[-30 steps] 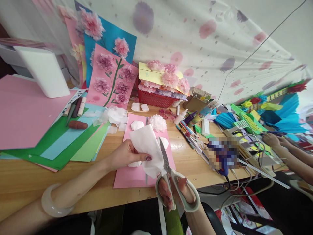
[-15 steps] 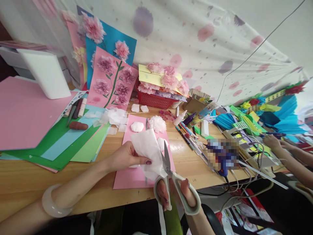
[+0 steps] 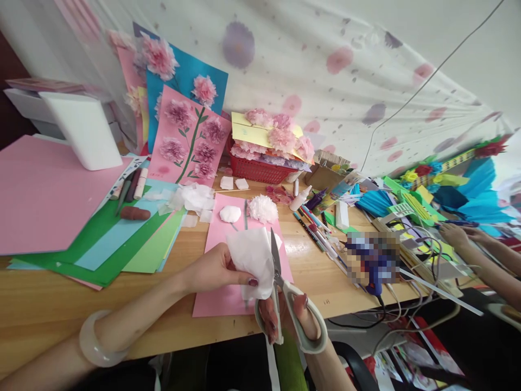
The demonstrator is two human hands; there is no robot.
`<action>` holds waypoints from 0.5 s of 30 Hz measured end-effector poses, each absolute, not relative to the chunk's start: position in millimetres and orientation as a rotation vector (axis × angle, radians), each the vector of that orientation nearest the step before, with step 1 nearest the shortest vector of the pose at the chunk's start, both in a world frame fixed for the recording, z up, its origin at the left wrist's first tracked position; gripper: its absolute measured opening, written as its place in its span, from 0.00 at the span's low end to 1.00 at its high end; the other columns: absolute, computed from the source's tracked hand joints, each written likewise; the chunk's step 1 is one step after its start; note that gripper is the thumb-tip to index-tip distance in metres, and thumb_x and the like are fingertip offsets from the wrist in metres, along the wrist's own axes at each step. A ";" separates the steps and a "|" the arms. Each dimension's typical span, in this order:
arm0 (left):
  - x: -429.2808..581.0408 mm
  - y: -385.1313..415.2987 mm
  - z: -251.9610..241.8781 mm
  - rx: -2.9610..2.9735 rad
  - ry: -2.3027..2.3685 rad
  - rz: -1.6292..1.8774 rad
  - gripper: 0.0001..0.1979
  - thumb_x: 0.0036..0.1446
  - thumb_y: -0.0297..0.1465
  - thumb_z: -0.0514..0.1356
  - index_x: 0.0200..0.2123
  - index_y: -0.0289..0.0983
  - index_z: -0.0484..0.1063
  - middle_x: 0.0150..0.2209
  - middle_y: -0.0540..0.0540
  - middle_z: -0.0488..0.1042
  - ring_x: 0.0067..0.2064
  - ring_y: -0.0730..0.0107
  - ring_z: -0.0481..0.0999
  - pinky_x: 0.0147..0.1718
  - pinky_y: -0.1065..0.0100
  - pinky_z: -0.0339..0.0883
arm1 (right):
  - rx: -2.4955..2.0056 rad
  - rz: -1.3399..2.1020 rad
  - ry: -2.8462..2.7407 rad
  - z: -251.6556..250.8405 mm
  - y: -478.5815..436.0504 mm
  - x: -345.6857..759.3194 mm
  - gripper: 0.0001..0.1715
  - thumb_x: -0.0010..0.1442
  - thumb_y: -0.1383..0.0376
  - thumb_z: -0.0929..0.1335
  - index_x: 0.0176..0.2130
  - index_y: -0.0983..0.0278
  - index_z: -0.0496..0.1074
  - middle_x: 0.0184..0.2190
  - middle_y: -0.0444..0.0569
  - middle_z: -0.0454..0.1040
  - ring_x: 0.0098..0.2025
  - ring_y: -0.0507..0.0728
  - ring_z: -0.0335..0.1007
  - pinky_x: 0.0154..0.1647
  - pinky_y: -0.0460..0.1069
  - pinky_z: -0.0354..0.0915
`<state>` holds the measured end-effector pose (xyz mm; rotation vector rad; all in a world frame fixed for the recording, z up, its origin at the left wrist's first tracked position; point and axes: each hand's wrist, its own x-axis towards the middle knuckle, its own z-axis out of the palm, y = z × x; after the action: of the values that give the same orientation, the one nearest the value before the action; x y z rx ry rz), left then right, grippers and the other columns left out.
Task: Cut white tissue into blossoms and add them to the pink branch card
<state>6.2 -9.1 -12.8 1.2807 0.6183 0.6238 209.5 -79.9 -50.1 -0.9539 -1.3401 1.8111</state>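
Observation:
Pinched in my left hand [image 3: 217, 270] is a folded piece of white tissue paper [image 3: 254, 254], held over the table's front part. My right hand [image 3: 287, 320] has its thumb and fingers through the handles of a pair of scissors [image 3: 278, 274]. The blades point away from me along the tissue's right edge and look nearly closed. Below lies a sheet of pink paper [image 3: 207, 298] with a grey stem drawn on it. A fluffy white paper flower [image 3: 262, 209] and a flat white tissue piece [image 3: 230, 214] rest on that sheet.
Tissue scraps [image 3: 195, 196] lie behind the sheet. Green and blue papers [image 3: 109, 255] spread at left. A red basket [image 3: 258, 169] of paper flowers stands behind. Pens [image 3: 315, 231] and a glue bottle [image 3: 301, 199] lie right. Another person's hands [image 3: 453, 236] work at far right.
The scissor blades have come closer together at the tissue's edge. The tissue in my left hand has shifted slightly right and down. The whole view has moved a little.

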 end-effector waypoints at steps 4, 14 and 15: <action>6.7 -8.9 -13.0 1.253 0.581 0.645 0.09 0.45 0.30 0.68 0.33 0.35 0.77 0.33 0.46 0.80 0.36 0.63 0.78 0.38 0.66 0.69 | -0.822 1.817 -1.179 -61.5 -81.8 207.0 0.39 0.45 0.30 0.60 0.24 0.64 0.63 0.11 0.39 0.57 0.10 0.47 0.53 0.09 0.43 0.56; 5.8 -10.1 -12.3 1.331 0.597 0.566 0.08 0.45 0.29 0.68 0.32 0.34 0.76 0.31 0.47 0.80 0.33 0.65 0.78 0.35 0.68 0.69 | -0.686 1.960 -1.022 -37.9 -80.9 196.8 0.39 0.44 0.31 0.63 0.24 0.65 0.63 0.14 0.40 0.60 0.10 0.46 0.55 0.09 0.42 0.59; 5.9 -10.4 -11.9 1.325 0.587 0.572 0.08 0.45 0.29 0.68 0.32 0.35 0.76 0.31 0.47 0.80 0.34 0.65 0.78 0.35 0.68 0.69 | -0.699 1.971 -1.026 -39.9 -80.8 196.4 0.39 0.43 0.31 0.64 0.23 0.65 0.63 0.13 0.39 0.60 0.10 0.46 0.54 0.08 0.42 0.58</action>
<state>5.9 -10.4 -11.9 1.3246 0.5873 0.5716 196.4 -80.8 -39.9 -0.6985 -1.0260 1.9710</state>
